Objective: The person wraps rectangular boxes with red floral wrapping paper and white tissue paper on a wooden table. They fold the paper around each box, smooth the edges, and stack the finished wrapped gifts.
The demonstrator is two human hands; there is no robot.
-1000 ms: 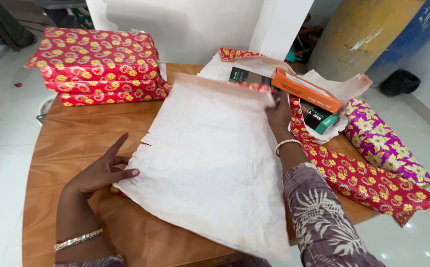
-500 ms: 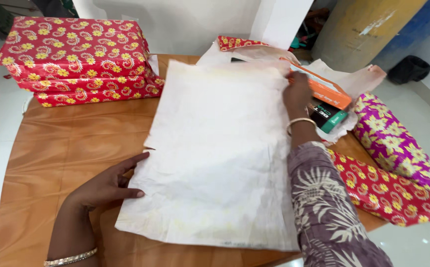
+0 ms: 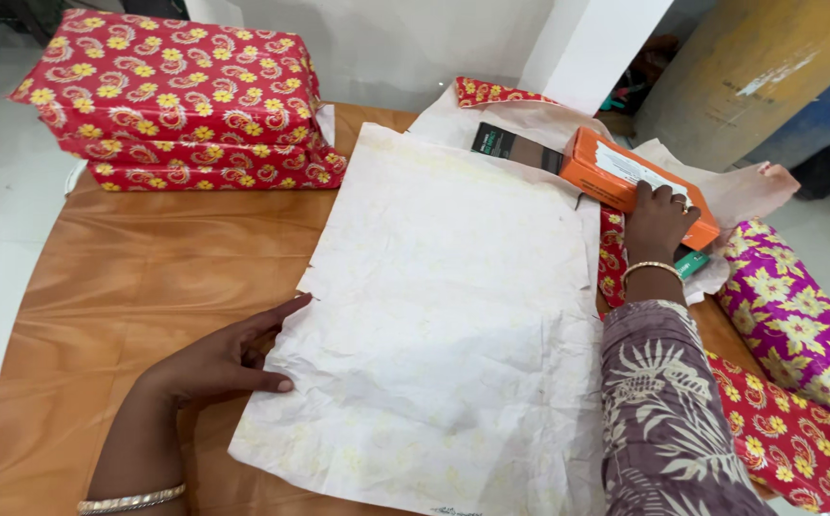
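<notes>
Reaching across the far right corner of the spread sheet, your right hand point(image 3: 659, 222) lies on the orange box point(image 3: 639, 186), fingers point(image 3: 671, 199) curled over its near long edge; whether they have closed into a real grip or only rest on top, you cannot tell from this view. The box sits beyond the sheet's right edge, touching the hand, and its long axis runs on a diagonal from upper left down to lower right, so it lies slantwise to the edges of the paper. A dark box point(image 3: 515, 148) lies just beside its upper-left end, and a green box point(image 3: 690, 263) peeks out under your wrist.

Your left hand point(image 3: 229, 358) is the far one: it lies flat on the tabletop point(image 3: 148, 258), fingers stretched out and holding nothing, fingertips pressing the left edge of the white wrapping sheet point(image 3: 453, 306). The sheet lies blank side up between your two hands, its long side running away from you.

So the orange box lies to the right of and beyond the sheet's middle, within your right hand's reach and well apart from your left. The stack of red floral parcels point(image 3: 176, 100) sits at the far left, the purple floral parcel point(image 3: 797, 325) and loose red floral paper point(image 3: 787, 440) on your right.
</notes>
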